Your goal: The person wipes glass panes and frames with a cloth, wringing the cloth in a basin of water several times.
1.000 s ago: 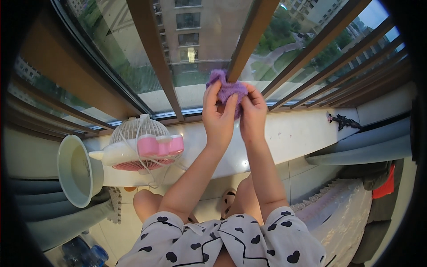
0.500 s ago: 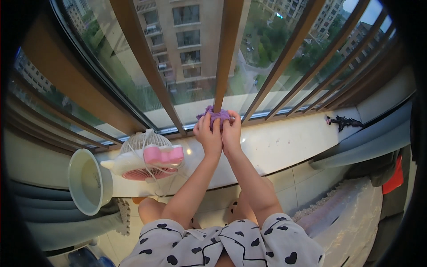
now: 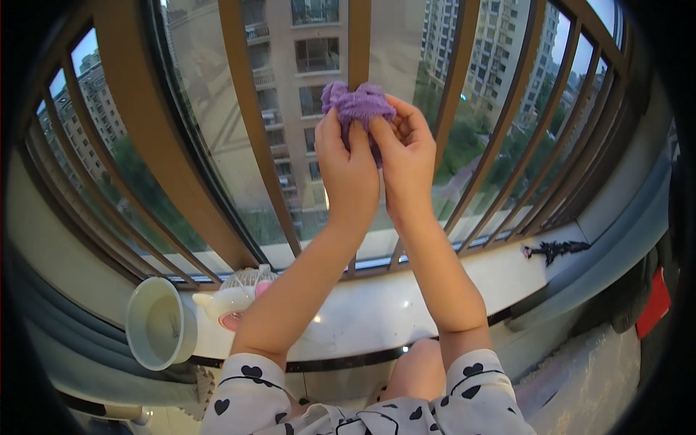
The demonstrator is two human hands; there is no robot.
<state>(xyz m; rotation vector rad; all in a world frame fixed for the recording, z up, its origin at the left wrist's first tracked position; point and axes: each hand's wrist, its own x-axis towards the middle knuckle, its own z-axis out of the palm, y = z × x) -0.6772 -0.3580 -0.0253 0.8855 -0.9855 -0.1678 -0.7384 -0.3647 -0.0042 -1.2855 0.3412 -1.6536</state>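
Both hands are now raised higher than half a second ago, lifting the purple cloth (image 3: 357, 105) up the brown window bar (image 3: 359, 43). Left hand (image 3: 348, 170) and right hand (image 3: 407, 163) are gripping the cloth between closed fingers, pressing it against the bar, well above the white sill (image 3: 377, 312).

Single head-worn fisheye view, facing forward and down at a barred window (image 3: 239, 123) and white sill (image 3: 377, 312), close range; no second view.
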